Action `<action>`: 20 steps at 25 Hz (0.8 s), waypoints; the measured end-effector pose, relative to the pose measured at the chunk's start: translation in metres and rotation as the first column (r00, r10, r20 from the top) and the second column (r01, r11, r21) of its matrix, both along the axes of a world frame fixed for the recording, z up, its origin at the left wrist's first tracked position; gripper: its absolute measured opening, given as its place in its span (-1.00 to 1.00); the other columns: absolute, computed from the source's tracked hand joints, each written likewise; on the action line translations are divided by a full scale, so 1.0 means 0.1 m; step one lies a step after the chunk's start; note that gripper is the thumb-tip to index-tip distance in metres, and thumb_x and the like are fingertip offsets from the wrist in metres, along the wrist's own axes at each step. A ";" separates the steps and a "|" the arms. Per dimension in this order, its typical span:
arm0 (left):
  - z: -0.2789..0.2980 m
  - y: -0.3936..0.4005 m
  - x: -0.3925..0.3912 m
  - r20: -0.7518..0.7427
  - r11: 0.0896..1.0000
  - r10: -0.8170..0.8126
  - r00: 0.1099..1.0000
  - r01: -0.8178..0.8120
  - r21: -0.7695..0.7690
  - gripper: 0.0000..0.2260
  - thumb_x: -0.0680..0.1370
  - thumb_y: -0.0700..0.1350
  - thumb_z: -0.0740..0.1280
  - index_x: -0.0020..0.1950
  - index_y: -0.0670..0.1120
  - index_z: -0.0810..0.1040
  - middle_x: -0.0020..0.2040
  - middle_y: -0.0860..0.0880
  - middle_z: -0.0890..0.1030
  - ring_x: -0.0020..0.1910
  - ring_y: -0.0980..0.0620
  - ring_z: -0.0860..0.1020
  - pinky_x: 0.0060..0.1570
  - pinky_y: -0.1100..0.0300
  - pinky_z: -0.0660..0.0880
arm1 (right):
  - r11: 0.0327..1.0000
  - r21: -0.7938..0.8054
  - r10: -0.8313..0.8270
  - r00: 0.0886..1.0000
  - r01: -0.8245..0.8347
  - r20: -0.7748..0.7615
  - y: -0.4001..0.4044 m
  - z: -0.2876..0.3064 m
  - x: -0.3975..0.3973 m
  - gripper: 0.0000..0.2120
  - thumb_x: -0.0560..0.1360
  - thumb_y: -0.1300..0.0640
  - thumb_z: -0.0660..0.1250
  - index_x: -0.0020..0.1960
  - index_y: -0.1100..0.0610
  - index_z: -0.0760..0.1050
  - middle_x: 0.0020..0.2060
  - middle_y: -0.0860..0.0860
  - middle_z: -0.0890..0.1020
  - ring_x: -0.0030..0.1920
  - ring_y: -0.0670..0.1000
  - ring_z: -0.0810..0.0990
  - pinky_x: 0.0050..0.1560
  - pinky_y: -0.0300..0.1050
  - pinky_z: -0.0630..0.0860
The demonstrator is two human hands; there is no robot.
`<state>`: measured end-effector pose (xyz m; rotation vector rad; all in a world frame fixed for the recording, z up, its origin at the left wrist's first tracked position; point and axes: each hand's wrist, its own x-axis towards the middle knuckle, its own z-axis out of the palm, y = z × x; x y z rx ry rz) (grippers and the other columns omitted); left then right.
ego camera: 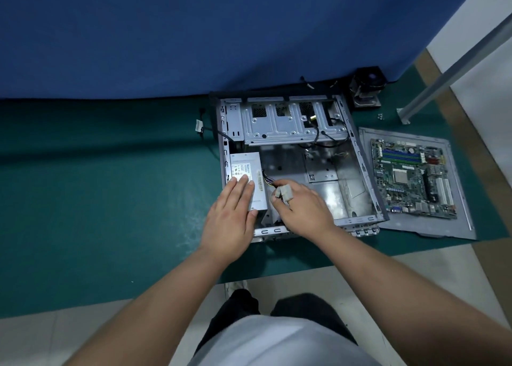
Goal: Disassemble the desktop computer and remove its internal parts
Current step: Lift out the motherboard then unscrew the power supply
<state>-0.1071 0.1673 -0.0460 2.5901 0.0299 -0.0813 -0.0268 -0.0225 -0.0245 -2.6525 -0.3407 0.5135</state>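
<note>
Pinching the pale connectors [283,192] on the power supply's wire bundle, our right hand [300,203] holds a curled grip at frame centre, while our left hand [231,216] lies flat, fingers spread straight, on the power supply [245,171] in the open computer case [357,155]. Right of the case, the motherboard [410,177] rests on a grey side panel [457,227] on the green tabletop [97,185]; a cooler fan [365,86] sits at upper right.

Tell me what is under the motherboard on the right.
The motherboard lies on a grey side panel, itself on the green mat. What the board covers cannot be seen.
</note>
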 end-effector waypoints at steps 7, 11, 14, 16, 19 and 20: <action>0.16 0.39 0.53 -0.001 0.985 0.161 0.987 -0.161 -0.065 -0.56 0.70 -0.03 0.17 0.60 0.05 0.28 0.63 0.10 0.20 0.58 0.01 0.10 0.46 -0.13 0.20 | 0.981 0.186 0.067 0.992 -0.046 -0.107 0.38 0.36 0.75 -0.63 0.68 -0.12 0.17 -0.07 0.12 0.54 0.10 -0.06 0.52 -0.02 -0.07 0.55 0.04 -0.12 0.52; 0.09 0.54 0.74 -0.104 0.949 0.271 0.957 -0.283 -0.137 -0.54 0.73 0.08 0.04 0.65 0.16 0.13 0.66 0.18 0.12 0.62 0.02 0.05 0.49 -0.17 0.16 | 0.794 -0.168 0.560 0.811 -0.584 -0.171 0.58 0.42 0.74 -0.42 0.46 -0.42 0.33 0.04 0.11 0.55 0.65 0.03 0.02 0.60 0.12 0.11 0.57 0.11 0.17; 0.02 0.54 0.72 -0.152 0.928 0.279 0.948 -0.307 -0.211 -0.54 0.73 0.13 -0.01 0.64 0.25 0.04 0.62 0.18 0.23 0.62 0.03 0.07 0.50 -0.18 0.15 | 0.716 -0.300 0.591 0.776 -0.631 -0.220 0.64 0.45 0.72 -0.07 0.19 -0.56 0.43 0.27 0.12 0.48 0.65 0.01 -0.24 0.62 0.20 0.09 0.50 0.11 0.25; 0.00 0.51 0.73 -0.164 0.916 0.294 0.942 -0.326 -0.235 -0.55 0.73 0.13 -0.02 0.63 0.27 0.02 0.61 0.16 0.25 0.61 0.03 0.08 0.49 -0.18 0.16 | 0.696 -0.331 0.598 0.769 -0.638 -0.225 0.70 0.43 0.72 -0.01 0.10 -0.54 0.50 0.29 0.09 0.43 0.63 -0.02 -0.32 0.49 0.22 0.35 0.31 0.08 0.44; 0.00 0.51 0.74 -0.181 0.906 0.288 0.941 -0.328 -0.266 -0.55 0.73 0.14 -0.02 0.63 0.29 0.01 0.60 0.13 0.28 0.61 0.04 0.10 0.49 -0.17 0.18 | 0.680 -0.321 0.628 0.749 -0.659 -0.209 0.72 0.38 0.74 -0.14 0.09 -0.50 0.54 0.15 0.03 0.41 0.62 -0.03 -0.34 0.24 0.22 0.57 0.03 0.01 0.50; 0.00 0.52 0.74 -0.184 0.902 0.289 0.940 -0.331 -0.277 -0.55 0.73 0.14 -0.02 0.63 0.29 0.01 0.59 0.11 0.30 0.60 0.03 0.12 0.49 -0.17 0.19 | 0.686 -0.301 0.636 0.747 -0.662 -0.195 0.71 0.36 0.74 -0.22 0.11 -0.47 0.54 0.07 0.00 0.36 0.63 -0.02 -0.29 0.15 0.22 0.60 -0.04 -0.02 0.48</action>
